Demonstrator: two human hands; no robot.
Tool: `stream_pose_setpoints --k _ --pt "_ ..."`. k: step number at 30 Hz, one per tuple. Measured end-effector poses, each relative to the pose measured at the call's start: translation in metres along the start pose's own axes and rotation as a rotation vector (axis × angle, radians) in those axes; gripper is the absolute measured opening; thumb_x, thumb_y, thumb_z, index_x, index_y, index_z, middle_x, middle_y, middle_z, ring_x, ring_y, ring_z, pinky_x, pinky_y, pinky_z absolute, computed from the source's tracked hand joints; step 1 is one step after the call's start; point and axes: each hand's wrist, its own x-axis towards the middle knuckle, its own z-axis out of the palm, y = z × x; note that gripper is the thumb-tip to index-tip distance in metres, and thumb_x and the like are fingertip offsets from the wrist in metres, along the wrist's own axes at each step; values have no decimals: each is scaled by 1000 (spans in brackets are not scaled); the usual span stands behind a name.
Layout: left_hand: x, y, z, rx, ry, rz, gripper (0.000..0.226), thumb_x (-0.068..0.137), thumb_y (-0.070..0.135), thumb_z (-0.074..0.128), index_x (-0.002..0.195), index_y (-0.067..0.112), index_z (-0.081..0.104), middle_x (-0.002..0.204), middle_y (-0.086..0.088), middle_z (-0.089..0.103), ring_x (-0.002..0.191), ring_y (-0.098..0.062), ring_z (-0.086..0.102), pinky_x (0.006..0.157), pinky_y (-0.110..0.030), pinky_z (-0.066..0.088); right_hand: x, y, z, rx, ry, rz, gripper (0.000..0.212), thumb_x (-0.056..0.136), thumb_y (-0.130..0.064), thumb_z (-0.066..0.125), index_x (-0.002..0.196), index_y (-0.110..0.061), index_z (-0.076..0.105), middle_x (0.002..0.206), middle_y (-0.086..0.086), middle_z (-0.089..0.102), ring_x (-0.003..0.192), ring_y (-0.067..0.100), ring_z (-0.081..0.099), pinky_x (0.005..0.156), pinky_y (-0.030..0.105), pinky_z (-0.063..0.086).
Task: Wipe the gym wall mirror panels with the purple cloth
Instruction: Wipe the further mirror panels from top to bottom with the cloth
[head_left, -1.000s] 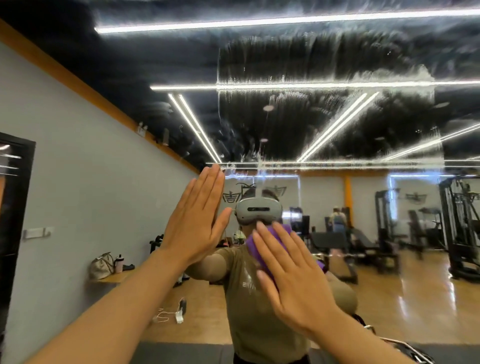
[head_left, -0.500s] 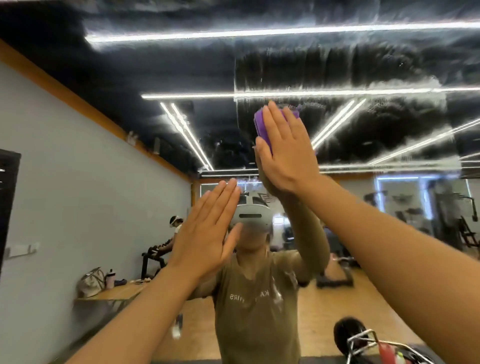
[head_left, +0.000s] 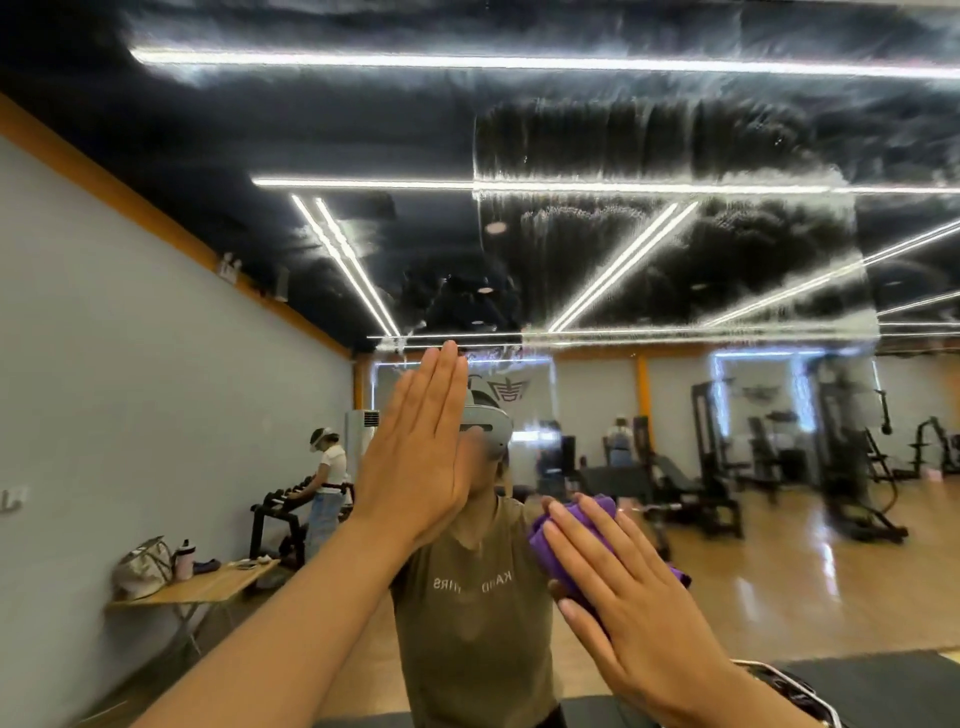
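The wall mirror (head_left: 675, 249) fills the view and shows wet streaks and smears across its upper half. My right hand (head_left: 628, 597) lies flat, fingers straight, and presses the folded purple cloth (head_left: 558, 540) against the glass at chest height. My left hand (head_left: 421, 457) rests flat on the mirror to the left, fingers straight and together, with nothing in it. My own reflection in an olive shirt stands behind both hands.
Reflected in the glass are a grey side wall, a folding table (head_left: 208, 584) with a bag and bottle, another person (head_left: 327, 483) at a dumbbell rack, and weight machines (head_left: 852, 457) on a wooden floor. A dark mat (head_left: 883, 686) lies along the mirror's base.
My right hand has swept the purple cloth down the glass from above head height to chest height. My left hand has stayed flat on the mirror.
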Motion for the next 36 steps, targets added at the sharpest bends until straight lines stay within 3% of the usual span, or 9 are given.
stream_pose_setpoints --k 5,8,14,19,27,32,36 --pt "2 -16 -10 46 9 99 60 105 33 30 159 10 15 167 -9 15 154 -16 7 124 -30 3 82 19 -20 139 55 141 59 109 -47 19 161 -19 15 169 2 16 157 17 6 124 40 9" --pt "3 -23 -13 73 -5 144 60 105 35 30 159 12 15 166 -8 16 154 -17 9 124 -31 4 165 43 -40 193 89 246 62 106 -47 18 161 -19 10 169 0 8 157 16 -1 126 33 -4" --pt "1 -24 -14 77 -22 147 59 106 36 27 159 11 17 167 -9 16 155 -19 11 124 -34 6 266 70 -71 202 79 329 67 102 -43 9 162 -14 6 170 4 1 156 22 -5 126 37 -6" --pt "1 -22 -10 55 3 140 60 106 36 28 159 10 17 167 -9 17 155 -20 12 124 -35 7 206 43 -47 155 145 250 62 106 -41 20 161 -14 13 170 4 8 157 20 0 127 38 -1" --pt "-1 -21 -11 39 -13 137 60 106 35 27 159 8 20 168 -10 16 155 -21 11 124 -36 9 29 -27 5 2 46 81 58 108 -41 27 159 -14 26 167 3 23 156 23 14 121 45 18" --pt "0 -22 -9 25 -19 129 60 107 36 26 160 9 17 168 -8 13 156 -19 8 125 -37 9 35 -19 1 -5 11 54 58 109 -45 22 159 -16 23 166 3 25 155 21 15 122 44 18" --pt "0 -21 -7 27 3 138 60 106 35 29 160 10 17 168 -8 14 155 -19 8 124 -35 7 102 7 -12 81 91 126 62 108 -46 25 161 -16 16 169 5 16 157 20 8 125 40 9"
